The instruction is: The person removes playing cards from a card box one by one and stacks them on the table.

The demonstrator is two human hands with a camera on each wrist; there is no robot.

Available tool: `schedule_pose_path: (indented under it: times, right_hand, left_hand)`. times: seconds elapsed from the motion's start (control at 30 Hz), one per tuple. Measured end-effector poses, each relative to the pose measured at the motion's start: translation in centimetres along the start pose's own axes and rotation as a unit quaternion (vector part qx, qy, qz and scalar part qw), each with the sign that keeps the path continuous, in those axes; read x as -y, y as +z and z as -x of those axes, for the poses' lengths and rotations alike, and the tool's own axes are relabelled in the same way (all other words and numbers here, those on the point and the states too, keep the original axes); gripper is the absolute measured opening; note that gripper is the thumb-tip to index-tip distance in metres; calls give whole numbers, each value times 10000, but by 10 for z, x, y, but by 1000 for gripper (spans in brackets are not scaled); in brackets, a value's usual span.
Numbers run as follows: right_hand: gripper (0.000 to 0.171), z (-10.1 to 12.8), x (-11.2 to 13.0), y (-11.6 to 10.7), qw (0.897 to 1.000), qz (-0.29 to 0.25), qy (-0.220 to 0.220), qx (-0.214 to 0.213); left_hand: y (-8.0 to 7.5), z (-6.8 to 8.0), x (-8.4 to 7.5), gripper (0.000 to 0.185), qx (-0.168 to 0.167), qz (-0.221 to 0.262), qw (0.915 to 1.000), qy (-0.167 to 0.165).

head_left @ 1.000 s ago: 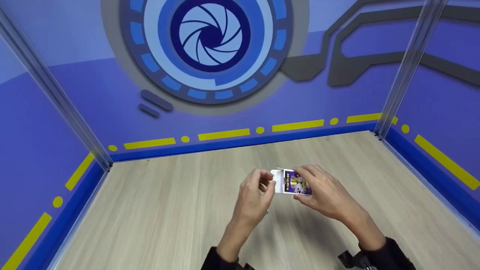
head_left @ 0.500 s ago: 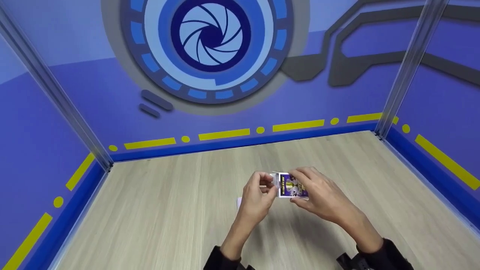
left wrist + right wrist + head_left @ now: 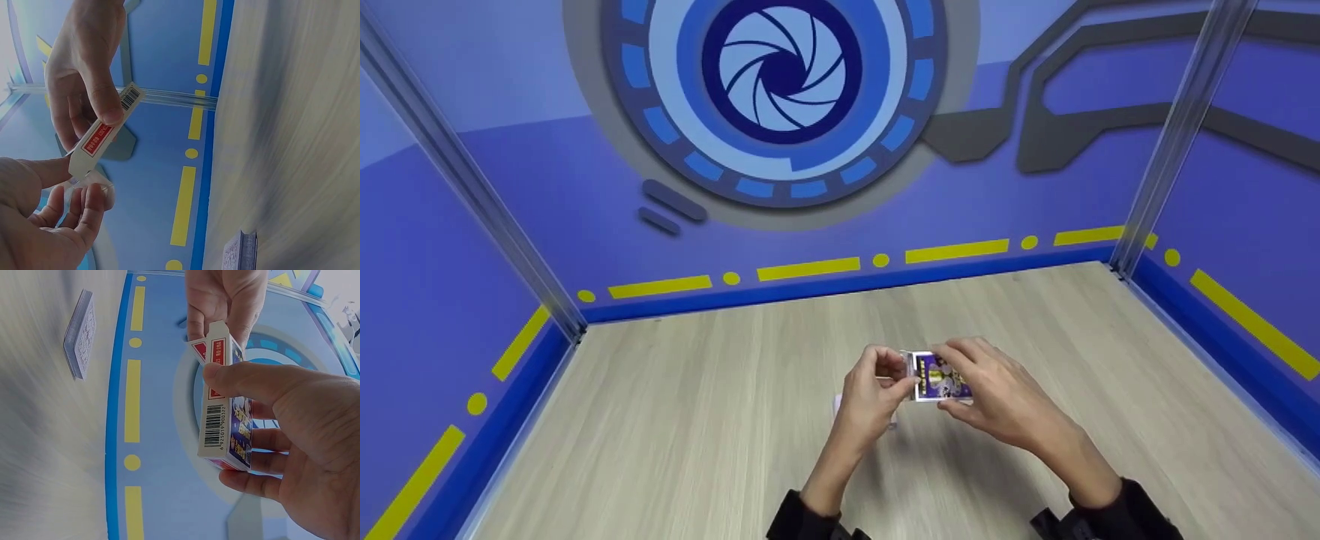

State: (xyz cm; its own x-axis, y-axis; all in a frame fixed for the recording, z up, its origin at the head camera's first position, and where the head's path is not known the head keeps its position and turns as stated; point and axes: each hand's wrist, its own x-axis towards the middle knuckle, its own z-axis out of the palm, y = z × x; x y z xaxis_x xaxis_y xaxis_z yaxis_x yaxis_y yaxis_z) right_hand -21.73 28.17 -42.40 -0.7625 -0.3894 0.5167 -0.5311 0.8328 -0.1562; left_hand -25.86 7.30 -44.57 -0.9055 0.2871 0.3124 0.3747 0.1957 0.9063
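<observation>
Both hands hold a small purple-and-white playing card box above the table. My right hand grips its sides, thumb on the barcode face, as the right wrist view shows. At the box's flap end, my left hand pinches with thumb and curled fingers; in the left wrist view its thumb lies along the end of the box, fingers around the pale flap. A deck of playing cards with a patterned back rests on the table, mostly hidden behind my left hand in the head view.
The light wood table is bounded by blue printed panels at the back and sides. Clear corner posts stand where the panels meet. Dark sleeves with wrist cameras cover the forearms.
The box has moved slightly left and toward me, and less of its white flap shows. The left hand has closed in on the flap end. The deck's edge has come into view beside the left hand.
</observation>
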Motion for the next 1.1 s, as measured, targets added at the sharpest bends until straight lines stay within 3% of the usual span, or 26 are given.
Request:
schedule_pose_path:
  times: [0.4, 0.77, 0.83, 0.93, 1.0, 1.1]
  right_hand:
    - [70, 0, 2, 3, 9999, 48, 26, 156]
    - [69, 0, -1, 6, 9999, 39, 17, 96]
    - [69, 0, -2, 6, 9999, -9, 78, 100]
    - [68, 0, -4, 4, 9997, -97, 183, 111]
    - [67, 0, -5, 3, 9996, -123, 240, 115]
    - [67, 0, -6, 2, 9995, -119, 277, 116]
  left_hand:
    - [-1, 1, 0, 26, 20, -78, 9990, -429]
    - [-7, -3, -1, 27, 188, 286, 9963, -784]
    - [-10, -4, -2, 29, 203, 211, 9969, -725]
    - [-17, -4, -4, 27, 255, -139, 9989, -375]
    - [-22, -3, -7, 24, 290, -594, 9978, -14]
    - [-27, -2, -10, 25, 303, -1460, 9875, 509]
